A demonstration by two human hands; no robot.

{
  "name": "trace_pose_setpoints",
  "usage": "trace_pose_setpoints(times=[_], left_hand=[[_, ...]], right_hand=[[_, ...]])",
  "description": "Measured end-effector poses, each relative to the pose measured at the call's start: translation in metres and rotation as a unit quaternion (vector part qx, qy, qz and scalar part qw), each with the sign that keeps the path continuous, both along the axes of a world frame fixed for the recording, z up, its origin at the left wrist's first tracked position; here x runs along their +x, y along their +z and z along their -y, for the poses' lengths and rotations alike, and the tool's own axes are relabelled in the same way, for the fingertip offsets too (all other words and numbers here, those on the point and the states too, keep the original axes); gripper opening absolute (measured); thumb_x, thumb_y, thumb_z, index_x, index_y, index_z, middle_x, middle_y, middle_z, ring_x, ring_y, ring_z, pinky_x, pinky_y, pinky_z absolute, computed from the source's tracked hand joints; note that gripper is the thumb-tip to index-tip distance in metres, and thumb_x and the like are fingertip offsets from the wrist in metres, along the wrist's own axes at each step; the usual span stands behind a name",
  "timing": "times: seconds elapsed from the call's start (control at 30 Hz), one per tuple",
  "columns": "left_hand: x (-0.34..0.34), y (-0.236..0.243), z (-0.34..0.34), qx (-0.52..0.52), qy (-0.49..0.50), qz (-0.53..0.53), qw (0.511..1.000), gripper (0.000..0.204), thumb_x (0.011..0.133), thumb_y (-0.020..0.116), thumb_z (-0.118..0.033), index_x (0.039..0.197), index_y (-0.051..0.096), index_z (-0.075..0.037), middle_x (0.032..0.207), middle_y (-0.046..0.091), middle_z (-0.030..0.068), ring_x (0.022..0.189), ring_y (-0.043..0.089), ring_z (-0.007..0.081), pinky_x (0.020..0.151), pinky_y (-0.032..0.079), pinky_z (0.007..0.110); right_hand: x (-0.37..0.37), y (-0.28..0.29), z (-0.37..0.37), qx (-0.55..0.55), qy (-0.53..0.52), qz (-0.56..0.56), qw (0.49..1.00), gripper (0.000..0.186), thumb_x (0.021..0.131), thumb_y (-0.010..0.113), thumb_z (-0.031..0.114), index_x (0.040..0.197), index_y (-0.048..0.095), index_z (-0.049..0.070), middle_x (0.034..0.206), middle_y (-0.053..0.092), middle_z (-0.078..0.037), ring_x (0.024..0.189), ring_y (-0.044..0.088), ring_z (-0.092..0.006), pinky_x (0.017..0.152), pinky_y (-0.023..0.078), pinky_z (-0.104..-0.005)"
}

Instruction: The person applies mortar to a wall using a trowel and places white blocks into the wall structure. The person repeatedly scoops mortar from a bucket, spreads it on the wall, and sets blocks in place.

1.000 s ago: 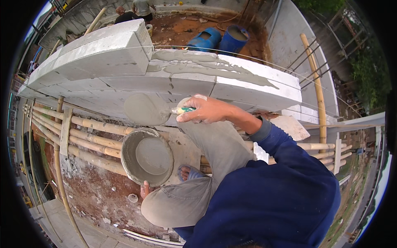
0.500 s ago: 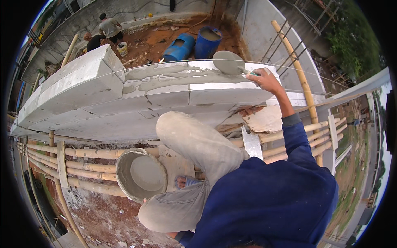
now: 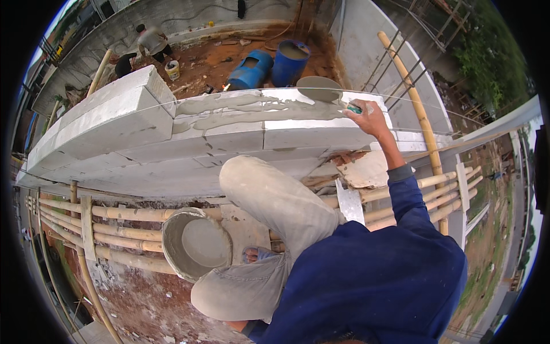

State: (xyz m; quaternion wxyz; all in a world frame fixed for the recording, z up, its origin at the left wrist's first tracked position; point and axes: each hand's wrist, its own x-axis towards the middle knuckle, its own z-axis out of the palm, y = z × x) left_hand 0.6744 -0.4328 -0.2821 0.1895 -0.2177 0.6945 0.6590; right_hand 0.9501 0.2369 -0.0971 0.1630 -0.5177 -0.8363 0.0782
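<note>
My right hand (image 3: 369, 118) is closed round the green handle of a round trowel (image 3: 318, 89) coated in grey mortar, over the right part of the wall top. Wet mortar (image 3: 240, 112) lies in uneven streaks along the white blocks (image 3: 309, 129), thinning toward my hand. Left of it, a raised white block (image 3: 123, 114) stands one course higher. My left hand is hidden behind my bent knee; only a bit of its wrist shows below. By that knee is a bucket (image 3: 168, 243) with grey mortar inside.
A taut string (image 3: 246, 90) runs along the wall top. Bamboo poles (image 3: 129, 235) make up the platform under me, and an upright pole (image 3: 421, 114) stands at right. Beyond the wall are blue drums (image 3: 291, 60), a white pail (image 3: 172, 70) and two people (image 3: 152, 43).
The trowel has tilted, so its face now looks narrower and darker, and my right hand has turned slightly with it. The mortar on the wall looks much the same.
</note>
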Motion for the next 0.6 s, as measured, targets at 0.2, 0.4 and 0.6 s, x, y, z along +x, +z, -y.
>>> trace_pose_setpoints(times=[0.2, 0.4, 0.6], left_hand=[[-0.001, 0.001, -0.003, -0.003, 0.007, -0.007, 1.000, 0.037, 0.102, 0.076, -0.027, 0.123, 0.063, 0.001, 0.104, 0.073, 0.0084, 0.086, 0.070, 0.0162, 0.076, 0.057, 0.033], [-0.001, -0.001, -0.004, -0.004, 0.001, -0.004, 1.000, 0.037, 0.102, 0.076, -0.028, 0.123, 0.064, 0.000, 0.104, 0.073, 0.0083, 0.085, 0.070, 0.0160, 0.076, 0.057, 0.033], [-0.002, -0.005, -0.003, -0.004, -0.003, -0.001, 1.000, 0.037, 0.102, 0.076, -0.028, 0.122, 0.064, 0.000, 0.104, 0.073, 0.0081, 0.085, 0.070, 0.0159, 0.076, 0.057, 0.033]], right_hand=[[-0.060, -0.022, 0.014, 0.001, 0.062, -0.088, 0.994, 0.046, 0.092, 0.074, 0.044, 0.121, 0.077, 0.009, 0.103, 0.078, -0.021, 0.103, 0.072, -0.0411, 0.091, 0.057, -0.0480], [-0.045, -0.049, 0.019, 0.059, 0.014, -0.070, 0.996, 0.046, 0.092, 0.074, 0.040, 0.127, 0.076, 0.010, 0.117, 0.077, -0.020, 0.112, 0.071, -0.0409, 0.098, 0.057, -0.0472], [-0.019, -0.020, 0.051, 0.037, -0.125, 0.013, 0.991, 0.042, 0.095, 0.069, 0.033, 0.128, 0.068, 0.008, 0.114, 0.075, -0.021, 0.110, 0.070, -0.0434, 0.096, 0.056, -0.0516]])
